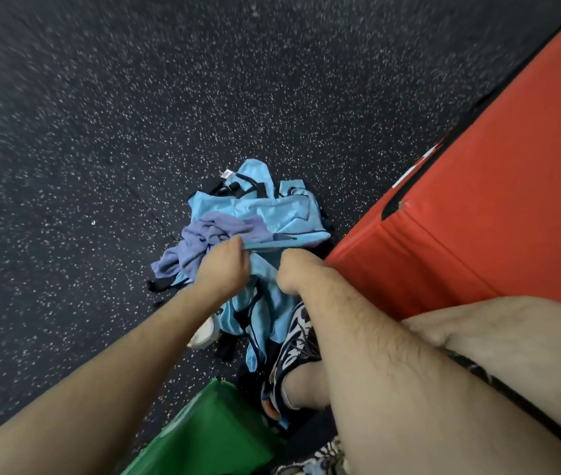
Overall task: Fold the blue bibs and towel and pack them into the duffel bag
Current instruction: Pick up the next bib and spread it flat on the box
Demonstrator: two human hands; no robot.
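My left hand (224, 269) and right hand (298, 272) each pinch the hem of one blue bib (265, 289), above the heap (255, 207) and purple towel (203, 234) on the floor (101, 132). The bib looks light, limp and slippery, so I'd grip its corners.

A dark speckled floor (135, 114) fills the view from 8 to 1 o'clock. A red pad (495, 183) sits at 3 o'clock. A white shoe (203, 334) lies on the floor near 6 o'clock.
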